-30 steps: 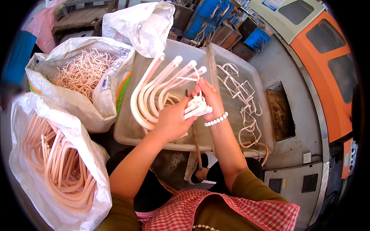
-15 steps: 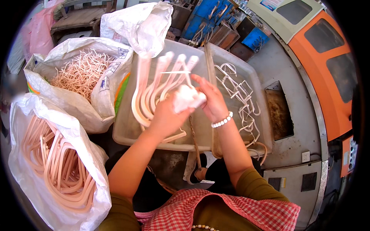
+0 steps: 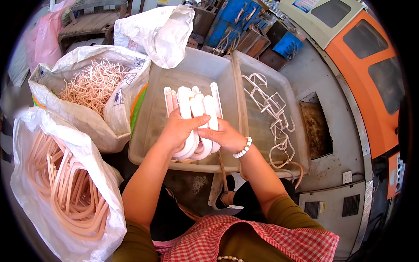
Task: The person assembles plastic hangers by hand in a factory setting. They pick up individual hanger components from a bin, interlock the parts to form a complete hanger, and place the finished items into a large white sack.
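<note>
Both my hands grip a bundle of pale pink curved plastic pieces (image 3: 197, 109), held over the front part of a translucent plastic bin (image 3: 148, 118). My left hand (image 3: 175, 130) is closed round the bundle's left side, its thumb lying across the front. From the right, my right hand (image 3: 226, 135) is closed on the bundle, its fingers partly hidden behind the pieces. The straight ends point away from me and the rounded bends face me. Some pieces are hidden behind others, so how they lie together cannot be told fully.
A second bin (image 3: 302, 144) on the right holds a tangle of thin plastic strips (image 3: 277, 111). At the left, one white sack (image 3: 111, 183) holds more curved pieces; another sack (image 3: 109, 126) holds pink offcuts (image 3: 94, 85). An orange and grey machine (image 3: 364, 87) stands at the right.
Half a second ago my hands held a blurred whitish clump above the fanned curved pieces. The clump is out of sight, and both hands now grip the pieces in a tight bundle.
</note>
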The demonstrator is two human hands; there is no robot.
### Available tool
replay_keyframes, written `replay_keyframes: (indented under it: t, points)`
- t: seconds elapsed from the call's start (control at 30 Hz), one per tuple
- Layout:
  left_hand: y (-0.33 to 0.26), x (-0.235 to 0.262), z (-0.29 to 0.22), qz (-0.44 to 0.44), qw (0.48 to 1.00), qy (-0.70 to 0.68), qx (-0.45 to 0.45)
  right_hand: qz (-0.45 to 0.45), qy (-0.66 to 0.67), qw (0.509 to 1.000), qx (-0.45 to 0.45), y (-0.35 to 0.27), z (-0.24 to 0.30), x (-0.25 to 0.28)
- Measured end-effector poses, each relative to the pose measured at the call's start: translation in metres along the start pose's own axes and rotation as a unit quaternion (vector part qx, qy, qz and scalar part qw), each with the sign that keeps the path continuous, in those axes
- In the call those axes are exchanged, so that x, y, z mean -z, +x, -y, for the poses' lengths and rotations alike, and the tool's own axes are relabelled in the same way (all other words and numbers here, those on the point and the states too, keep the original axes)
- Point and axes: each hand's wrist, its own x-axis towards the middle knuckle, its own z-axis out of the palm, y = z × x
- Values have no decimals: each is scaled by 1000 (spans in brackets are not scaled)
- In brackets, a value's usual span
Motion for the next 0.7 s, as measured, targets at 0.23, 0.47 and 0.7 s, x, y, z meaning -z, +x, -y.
replay_keyframes:
  t: [0.23, 0.47, 0.7]
  points:
    - [1, 10, -6, -21, 999, 17, -31, -52, 60, 994, -77, -13, 18, 14]
    - [2, 30, -28, -91, 992, -1, -88, -82, 62, 994, -24, -47, 35, 57]
    - [2, 21, -20, -85, 995, -1, -57, -143, 80, 984, 63, -60, 28, 56]
